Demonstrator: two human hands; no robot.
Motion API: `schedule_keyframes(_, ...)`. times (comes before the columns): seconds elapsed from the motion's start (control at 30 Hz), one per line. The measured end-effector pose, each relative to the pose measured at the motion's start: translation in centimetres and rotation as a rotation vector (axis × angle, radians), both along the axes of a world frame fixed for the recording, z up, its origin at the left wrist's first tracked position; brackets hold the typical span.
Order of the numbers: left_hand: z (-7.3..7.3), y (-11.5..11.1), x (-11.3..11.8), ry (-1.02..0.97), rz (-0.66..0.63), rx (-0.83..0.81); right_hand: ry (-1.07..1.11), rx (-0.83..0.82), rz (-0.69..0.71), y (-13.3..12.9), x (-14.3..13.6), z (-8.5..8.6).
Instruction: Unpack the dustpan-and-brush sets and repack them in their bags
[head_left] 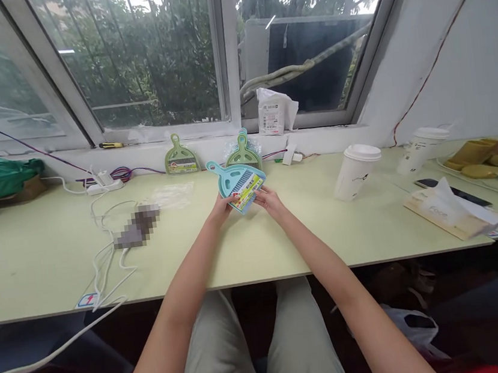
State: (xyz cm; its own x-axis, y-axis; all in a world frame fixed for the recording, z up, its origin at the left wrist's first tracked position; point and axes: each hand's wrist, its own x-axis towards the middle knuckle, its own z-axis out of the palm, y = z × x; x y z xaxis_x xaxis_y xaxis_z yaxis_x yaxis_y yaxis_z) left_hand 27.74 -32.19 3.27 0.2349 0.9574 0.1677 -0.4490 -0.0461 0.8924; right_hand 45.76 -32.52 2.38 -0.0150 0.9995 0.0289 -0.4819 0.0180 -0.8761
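Yellow-green table (372, 229), white wall (478, 55), metal-framed window (147, 60); hands (271, 202) holding blue dustpan (240, 186)

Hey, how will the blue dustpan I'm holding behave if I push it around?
The blue dustpan should stay fairly stiff, since it looks like molded plastic. Its smooth surface may feel slippery. Its broad, flat shape suggests it would slide, not roll.

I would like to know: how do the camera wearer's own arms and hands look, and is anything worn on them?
Both the left hand and the right hand are ungloved. The left arm and right arm are slender and bare, with no sleeve in view. No watch or bracelet shows on either wrist.
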Motion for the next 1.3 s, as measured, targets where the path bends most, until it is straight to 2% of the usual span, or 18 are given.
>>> schedule_keyframes(0.2,-0.4,-0.3,0.6,0.081,-0.013,0.037,-0.074,-0.015,-0.133,-0.1,0.3,-0.1)
schedule_keyframes(0.4,-0.2,-0.8,0.2,0.011,-0.024,0.049,-0.093,0.041,-0.014,-0.8,-0.2,0.2)
schedule_keyframes(0.6,0.8,-1.2,0.3,0.067,-0.135,0.104,-0.088,0.012,-0.058,-0.8,-0.3,0.0)
schedule_keyframes(0.63,1.0,-1.0,0.1,0.112,-0.103,0.104,-0.085,0.012,-0.069,-0.8,-0.2,0.1)
schedule_keyframes(0.67,1.2,-0.7,-0.4,0.167,-0.012,0.102,-0.086,0.013,-0.076,-0.7,0.0,0.1)
schedule_keyframes(0.73,1.3,0.2,-2.3,0.309,0.321,0.125,-0.095,0.012,-0.087,-0.7,0.3,0.3)
schedule_keyframes(0.8,0.8,0.9,-4.9,0.509,0.684,0.202,-0.104,0.008,-0.090,-0.8,0.5,0.3)
schedule_keyframes(0.83,0.3,1.1,-6.3,0.636,0.785,0.239,-0.105,0.006,-0.091,-0.8,0.6,0.3)
schedule_keyframes(0.87,-0.2,1.2,-7.5,0.764,0.828,0.246,-0.104,0.007,-0.092,-0.8,0.7,0.3)
schedule_keyframes(0.93,-1.2,1.3,-9.1,0.953,0.802,0.188,-0.102,0.010,-0.092,-0.7,0.8,0.1)
schedule_keyframes(1.0,-1.5,1.3,-9.3,1.006,0.735,0.147,-0.104,0.015,-0.097,-0.6,0.9,0.0)
schedule_keyframes(1.13,-0.9,1.2,-7.3,0.891,0.649,0.168,-0.109,0.006,-0.109,-0.5,1.3,0.1)
schedule_keyframes(1.23,-0.7,0.9,-6.4,0.948,0.654,0.218,-0.099,-0.018,-0.111,-0.6,1.6,0.4)
schedule_keyframes(1.3,-0.7,0.7,-6.6,1.007,0.633,0.284,-0.094,-0.032,-0.116,-0.7,1.7,0.7)
